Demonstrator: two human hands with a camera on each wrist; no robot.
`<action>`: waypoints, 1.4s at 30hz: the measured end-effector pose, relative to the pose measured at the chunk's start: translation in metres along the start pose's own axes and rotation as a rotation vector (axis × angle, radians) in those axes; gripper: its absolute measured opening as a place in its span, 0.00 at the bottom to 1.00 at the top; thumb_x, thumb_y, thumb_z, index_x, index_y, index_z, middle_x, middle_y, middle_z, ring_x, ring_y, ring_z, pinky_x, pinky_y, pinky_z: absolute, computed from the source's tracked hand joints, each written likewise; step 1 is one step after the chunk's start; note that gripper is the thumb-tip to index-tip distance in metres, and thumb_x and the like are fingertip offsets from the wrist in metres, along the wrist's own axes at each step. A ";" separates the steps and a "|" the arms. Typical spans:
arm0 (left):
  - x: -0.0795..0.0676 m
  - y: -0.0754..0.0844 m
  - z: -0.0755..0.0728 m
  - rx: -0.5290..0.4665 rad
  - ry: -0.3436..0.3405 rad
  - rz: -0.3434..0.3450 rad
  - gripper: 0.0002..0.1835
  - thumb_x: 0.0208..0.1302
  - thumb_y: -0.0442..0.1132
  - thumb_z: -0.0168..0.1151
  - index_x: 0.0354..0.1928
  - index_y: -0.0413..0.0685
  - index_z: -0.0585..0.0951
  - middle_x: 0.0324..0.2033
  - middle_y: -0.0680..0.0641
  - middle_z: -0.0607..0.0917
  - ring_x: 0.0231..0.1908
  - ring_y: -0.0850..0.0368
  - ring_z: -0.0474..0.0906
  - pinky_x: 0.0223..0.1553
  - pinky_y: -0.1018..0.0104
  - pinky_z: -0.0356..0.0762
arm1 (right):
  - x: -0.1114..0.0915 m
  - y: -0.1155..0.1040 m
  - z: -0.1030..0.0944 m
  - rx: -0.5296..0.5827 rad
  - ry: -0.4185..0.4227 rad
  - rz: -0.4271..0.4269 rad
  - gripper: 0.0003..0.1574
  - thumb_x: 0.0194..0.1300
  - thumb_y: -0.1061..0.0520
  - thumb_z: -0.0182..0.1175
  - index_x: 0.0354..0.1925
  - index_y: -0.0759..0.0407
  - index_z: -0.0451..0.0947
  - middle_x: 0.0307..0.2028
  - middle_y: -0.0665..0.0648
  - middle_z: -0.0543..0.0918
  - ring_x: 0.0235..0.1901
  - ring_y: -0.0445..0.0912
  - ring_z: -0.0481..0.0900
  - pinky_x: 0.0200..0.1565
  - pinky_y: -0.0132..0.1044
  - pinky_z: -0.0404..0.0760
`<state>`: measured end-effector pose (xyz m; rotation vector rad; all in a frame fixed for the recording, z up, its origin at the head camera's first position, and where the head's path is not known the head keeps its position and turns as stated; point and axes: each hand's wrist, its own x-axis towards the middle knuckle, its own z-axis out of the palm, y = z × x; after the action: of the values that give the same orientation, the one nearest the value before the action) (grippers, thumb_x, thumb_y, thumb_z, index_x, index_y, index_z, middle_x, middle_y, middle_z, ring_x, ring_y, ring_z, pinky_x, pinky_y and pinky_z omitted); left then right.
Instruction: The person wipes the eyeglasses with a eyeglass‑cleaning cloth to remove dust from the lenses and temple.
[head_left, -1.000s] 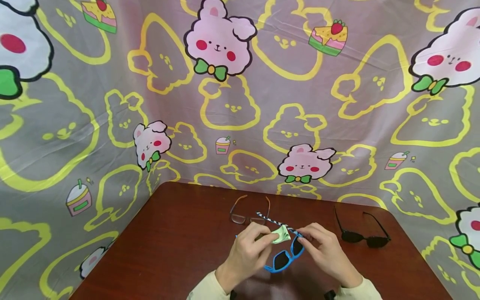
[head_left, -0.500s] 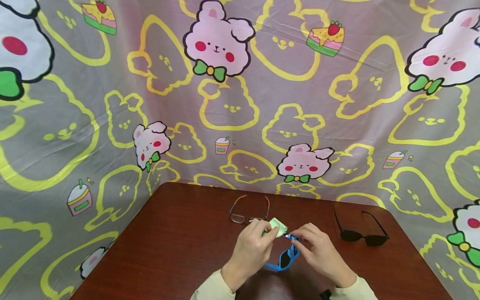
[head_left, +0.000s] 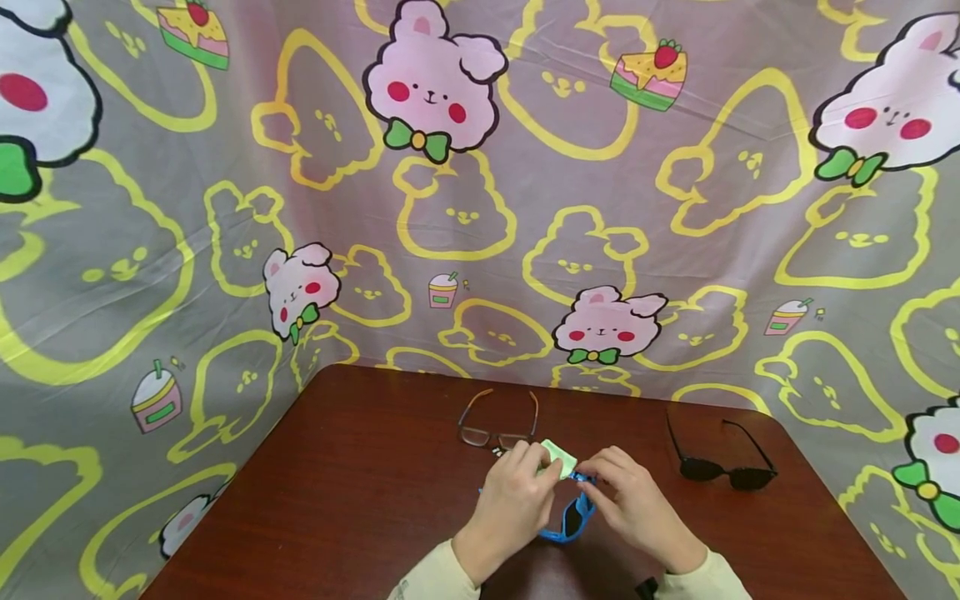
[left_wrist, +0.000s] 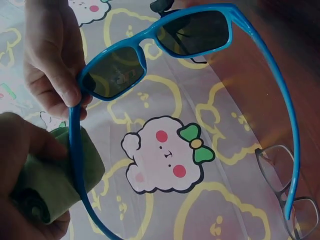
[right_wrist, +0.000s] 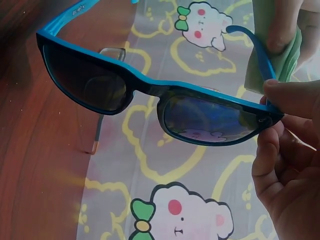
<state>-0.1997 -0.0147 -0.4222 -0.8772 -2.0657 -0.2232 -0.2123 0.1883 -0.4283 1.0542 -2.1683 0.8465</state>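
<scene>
Blue-framed sunglasses (head_left: 572, 518) with dark lenses are held up between both hands. My right hand (head_left: 633, 492) pinches them at one front corner by the hinge, thumb and fingers on the frame in the right wrist view. A pale green cleaning cloth (head_left: 557, 457) is in my left hand (head_left: 517, 483), just beside the right fingertips. Seen from the left wrist, the folded cloth (left_wrist: 92, 165) lies against the temple arm near that hinge, with left thumb and fingers gripping it. The other temple arm (left_wrist: 285, 90) stands unfolded and free.
Clear eyeglasses (head_left: 474, 437) with orange-tipped arms lie behind my left hand on the dark red-brown table (head_left: 360, 467). Black sunglasses (head_left: 750, 478) rest at the right with arms unfolded. A cartoon-printed curtain (head_left: 465, 333) rises behind and beside the table.
The blue sunglasses have turned, and the patterned temple arm that pointed up-left is now mostly hidden by the left hand and cloth. The left hand has shifted slightly right.
</scene>
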 end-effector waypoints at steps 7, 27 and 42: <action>-0.003 0.000 0.002 0.015 -0.085 0.029 0.15 0.51 0.45 0.66 0.42 0.51 0.85 0.34 0.53 0.74 0.30 0.61 0.66 0.27 0.72 0.65 | -0.001 0.002 0.001 -0.001 -0.006 0.010 0.21 0.45 0.71 0.71 0.35 0.51 0.79 0.34 0.41 0.76 0.29 0.37 0.69 0.27 0.23 0.70; -0.005 -0.009 0.000 -0.073 -0.129 0.063 0.10 0.56 0.43 0.67 0.41 0.56 0.85 0.40 0.56 0.80 0.41 0.62 0.72 0.36 0.71 0.68 | 0.000 0.005 0.001 0.053 -0.031 -0.064 0.24 0.44 0.72 0.70 0.38 0.50 0.79 0.36 0.43 0.78 0.30 0.37 0.69 0.30 0.20 0.67; -0.004 -0.013 0.005 -0.021 -0.029 0.153 0.14 0.51 0.41 0.72 0.43 0.57 0.85 0.34 0.56 0.78 0.34 0.63 0.70 0.30 0.75 0.64 | -0.001 0.009 0.002 0.153 -0.056 -0.035 0.23 0.49 0.71 0.68 0.40 0.50 0.80 0.36 0.44 0.79 0.32 0.37 0.73 0.32 0.23 0.73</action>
<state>-0.2097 -0.0243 -0.4260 -1.0509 -2.0146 -0.1507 -0.2193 0.1914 -0.4325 1.2009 -2.1517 0.9908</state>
